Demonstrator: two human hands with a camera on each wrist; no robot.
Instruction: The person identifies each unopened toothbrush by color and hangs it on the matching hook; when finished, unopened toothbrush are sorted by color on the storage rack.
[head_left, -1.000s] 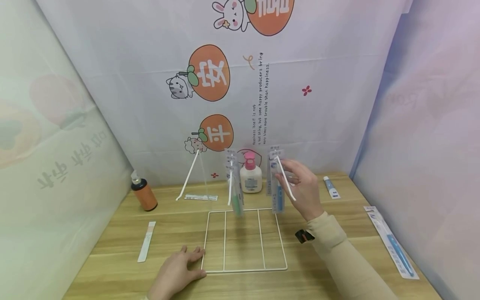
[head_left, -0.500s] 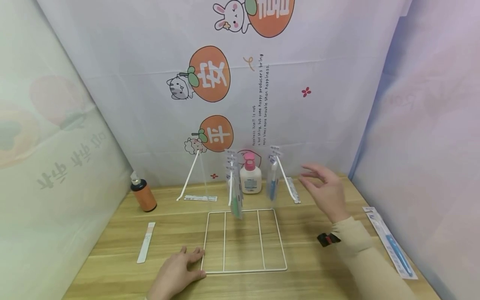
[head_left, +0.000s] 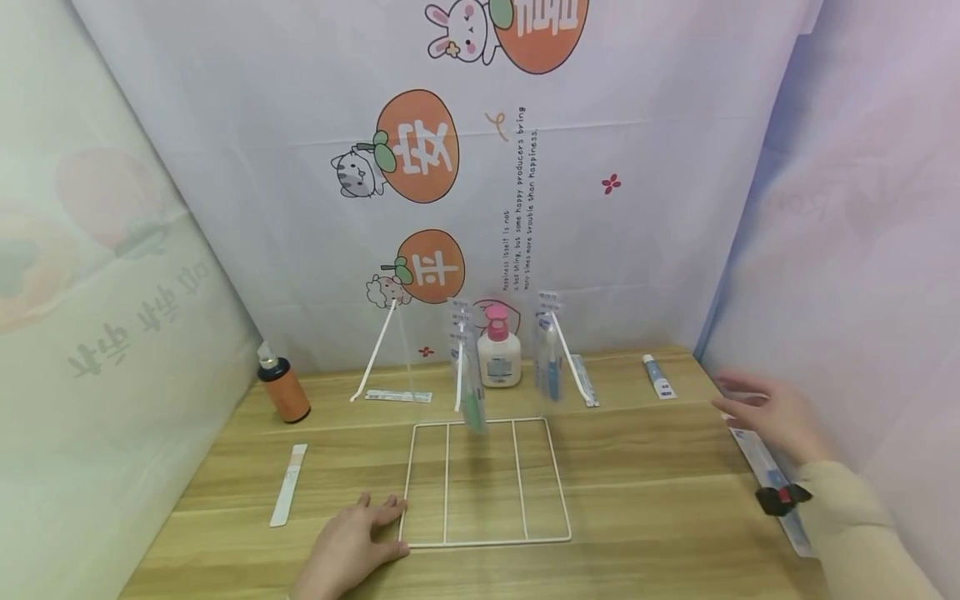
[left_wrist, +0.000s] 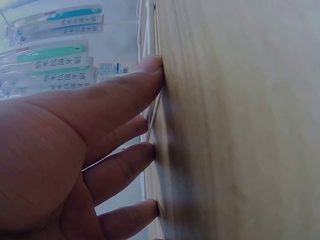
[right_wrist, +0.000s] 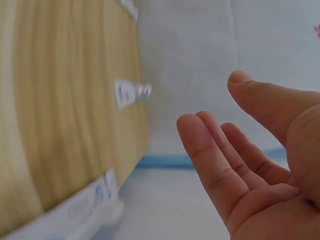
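My left hand point(head_left: 348, 546) rests at the front left corner of a white wire rack point(head_left: 491, 544), thumb and fingertips down on its base wire and the tabletop. Over the far right of the table, my right hand point(head_left: 776, 417) holds nothing, fingers and thumb spread apart. It is just above a packaged blue toothbrush point(head_left: 759, 454), which my wrist and sleeve partly cover. On the rack's middle hook hang several packaged toothbrushes point(head_left: 471, 392), a green one in front. Packaged blue toothbrushes point(head_left: 551, 358) hang on the right hook. The left hook point(head_left: 375, 354) carries none.
A white pump bottle point(head_left: 500, 362) with a pink top stands behind the rack. An orange-and-black bottle point(head_left: 285, 392) is at the back left. Flat on the table lie a toothpaste tube point(head_left: 660, 379) and several slim packets, one point(head_left: 288, 485) at the left. Cloth walls surround the table.
My right hand has let go of a packaged blue toothbrush on the right hook and moved right, over the toothbrush at the table's right side. My left hand has stayed on the rack.
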